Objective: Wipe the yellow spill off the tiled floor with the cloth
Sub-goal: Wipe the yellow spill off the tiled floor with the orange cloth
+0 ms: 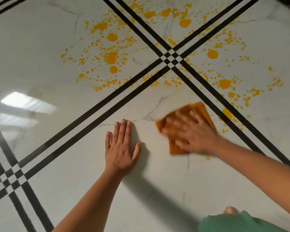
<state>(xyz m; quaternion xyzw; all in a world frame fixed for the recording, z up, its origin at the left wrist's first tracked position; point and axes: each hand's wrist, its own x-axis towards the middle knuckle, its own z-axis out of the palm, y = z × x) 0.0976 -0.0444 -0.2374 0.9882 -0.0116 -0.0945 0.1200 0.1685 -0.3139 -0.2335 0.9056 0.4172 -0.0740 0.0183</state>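
Right hand (193, 131) flat, fingers spread, pressing orange cloth (200, 108) on tiled floor (74, 144) beside yellow spill (112, 57). Left hand (121, 146) flat, fingers straight, palm on tile, holding nothing.

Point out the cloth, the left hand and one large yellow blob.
cloth (199, 109), head view, bare upper corner.
left hand (122, 148), head view, back of the hand.
yellow blob (212, 54), head view, its middle.

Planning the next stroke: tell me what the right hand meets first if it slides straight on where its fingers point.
Likely only bare tile, then the black double stripe, with yellow spill beyond it. The right hand is blurred, so heading is approximate.
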